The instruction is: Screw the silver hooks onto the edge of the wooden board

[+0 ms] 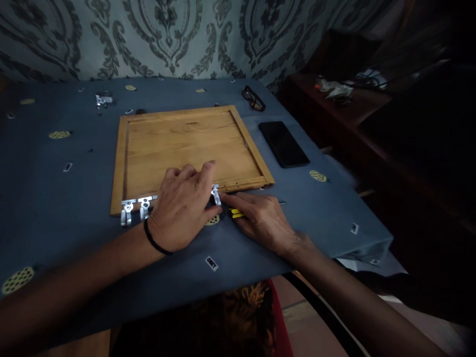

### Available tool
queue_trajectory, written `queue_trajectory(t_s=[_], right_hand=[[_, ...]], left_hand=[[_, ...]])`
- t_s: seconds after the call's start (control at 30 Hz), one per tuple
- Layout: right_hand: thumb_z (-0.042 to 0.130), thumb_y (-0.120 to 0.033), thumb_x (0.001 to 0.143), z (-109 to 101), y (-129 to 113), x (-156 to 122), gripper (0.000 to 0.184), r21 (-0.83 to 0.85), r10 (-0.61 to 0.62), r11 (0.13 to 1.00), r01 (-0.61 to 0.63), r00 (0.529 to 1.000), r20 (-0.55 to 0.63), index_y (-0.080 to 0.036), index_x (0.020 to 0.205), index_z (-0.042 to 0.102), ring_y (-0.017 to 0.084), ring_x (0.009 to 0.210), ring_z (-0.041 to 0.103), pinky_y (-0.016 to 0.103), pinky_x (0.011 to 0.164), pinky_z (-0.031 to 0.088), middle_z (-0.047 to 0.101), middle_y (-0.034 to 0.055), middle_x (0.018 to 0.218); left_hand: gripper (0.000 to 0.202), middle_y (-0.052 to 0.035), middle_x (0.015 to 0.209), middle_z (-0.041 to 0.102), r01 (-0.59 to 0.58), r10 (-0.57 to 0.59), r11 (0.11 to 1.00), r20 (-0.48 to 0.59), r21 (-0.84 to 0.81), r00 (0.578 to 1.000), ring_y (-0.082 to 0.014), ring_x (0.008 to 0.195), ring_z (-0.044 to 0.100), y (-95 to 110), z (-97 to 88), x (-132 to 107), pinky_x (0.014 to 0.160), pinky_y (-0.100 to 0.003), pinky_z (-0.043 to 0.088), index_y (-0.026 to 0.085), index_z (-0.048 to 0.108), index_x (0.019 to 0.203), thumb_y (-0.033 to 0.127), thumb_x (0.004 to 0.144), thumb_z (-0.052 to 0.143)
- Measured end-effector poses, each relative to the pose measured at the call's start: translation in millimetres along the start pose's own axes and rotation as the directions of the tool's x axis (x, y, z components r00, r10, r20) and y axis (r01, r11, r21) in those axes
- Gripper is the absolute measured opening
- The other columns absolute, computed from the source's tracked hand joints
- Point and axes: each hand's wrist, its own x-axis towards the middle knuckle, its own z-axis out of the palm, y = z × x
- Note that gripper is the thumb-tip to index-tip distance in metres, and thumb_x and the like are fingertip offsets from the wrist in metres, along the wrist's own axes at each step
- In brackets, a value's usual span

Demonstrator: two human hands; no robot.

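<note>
A framed wooden board (182, 144) lies flat on the blue cloth. Silver metal double hooks (145, 206) sit along its near edge, their prongs hanging over the cloth. My left hand (182, 208), with a black band at the wrist, rests over that edge; its thumb and forefinger are closed about another metal hook (216, 195). Just to the right, my right hand (262, 215) is wrapped round a screwdriver with a yellow-and-black handle (236, 213). A thin shaft shows beyond its far side, pointing right. The right fingertips are beside the hook; whether they touch it I cannot tell.
A black phone (283, 144) lies right of the board, with eyeglasses (253, 98) behind it. At the back left is another metal hook (103, 100) among small dark bits. A patterned curtain (171, 39) hangs behind the table; dark furniture (334, 106) stands to the right.
</note>
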Motion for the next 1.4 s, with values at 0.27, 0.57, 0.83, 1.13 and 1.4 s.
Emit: queue_trajectory(t_s=[0.27, 0.57, 0.83, 1.13, 1.4], right_hand=[[0.055, -0.006, 0.079, -0.9, -1.3, 0.1, 0.058, -0.034, 0.012, 0.999, -0.011, 1.000, 0.012, -0.023, 0.134, 0.063, 0.017, 0.078, 0.072, 0.025, 0.065, 0.046, 0.077, 0.0033, 0.096], [0.057, -0.008, 0.081, 0.3, 0.4, 0.6, 0.056, -0.051, -0.015, 0.999, 0.014, 1.000, -0.023, -0.024, 0.134, 0.064, 0.017, 0.075, 0.070, 0.026, 0.062, 0.044, 0.076, 0.0022, 0.091], [0.055, -0.005, 0.078, -0.6, -2.2, 1.4, 0.058, -0.066, -0.005, 0.998, 0.003, 1.000, -0.022, -0.024, 0.131, 0.066, 0.017, 0.072, 0.070, 0.026, 0.060, 0.043, 0.076, 0.0017, 0.086], [0.055, -0.006, 0.079, -3.3, -3.7, 1.9, 0.055, -0.063, 0.020, 0.998, -0.019, 1.000, 0.018, -0.022, 0.130, 0.067, 0.017, 0.075, 0.071, 0.026, 0.062, 0.044, 0.075, 0.0025, 0.087], [0.052, -0.008, 0.083, -5.2, -0.6, -1.9, 0.051, 0.019, -0.005, 1.000, 0.006, 0.999, -0.048, -0.023, 0.129, 0.066, 0.018, 0.078, 0.072, 0.027, 0.066, 0.051, 0.076, 0.0041, 0.091]], left_hand=[[0.062, -0.0099, 0.113, 0.072, 0.034, -0.033, 0.999, 0.029, -0.019, 0.999, -0.0312, 0.113, 0.061, -1.1, -0.5, 0.2, 0.091, -0.044, 0.042, 0.016, 0.042, 0.132, 0.035, 0.084, 0.077], [0.064, -0.0093, 0.110, 0.073, 0.038, -0.037, 0.998, 0.032, -0.041, 0.999, -0.0311, 0.114, 0.061, -0.9, -0.6, 1.7, 0.092, -0.044, 0.041, 0.015, 0.042, 0.132, 0.035, 0.083, 0.077], [0.054, -0.0075, 0.104, 0.072, 0.086, -0.084, 0.994, 0.029, -0.067, 0.996, -0.0295, 0.113, 0.061, 2.6, -0.4, 4.4, 0.092, -0.043, 0.042, 0.017, 0.044, 0.122, 0.029, 0.081, 0.077], [0.054, -0.0080, 0.106, 0.070, 0.093, -0.091, 0.991, 0.028, -0.092, 0.995, -0.0299, 0.111, 0.062, -0.4, -0.2, 5.7, 0.092, -0.043, 0.041, 0.016, 0.044, 0.118, 0.029, 0.078, 0.079], [0.056, -0.0075, 0.103, 0.070, 0.090, -0.090, 0.991, 0.007, -0.097, 0.996, -0.0303, 0.110, 0.062, -1.9, 1.9, 5.4, 0.090, -0.042, 0.041, 0.017, 0.043, 0.116, 0.030, 0.076, 0.081]])
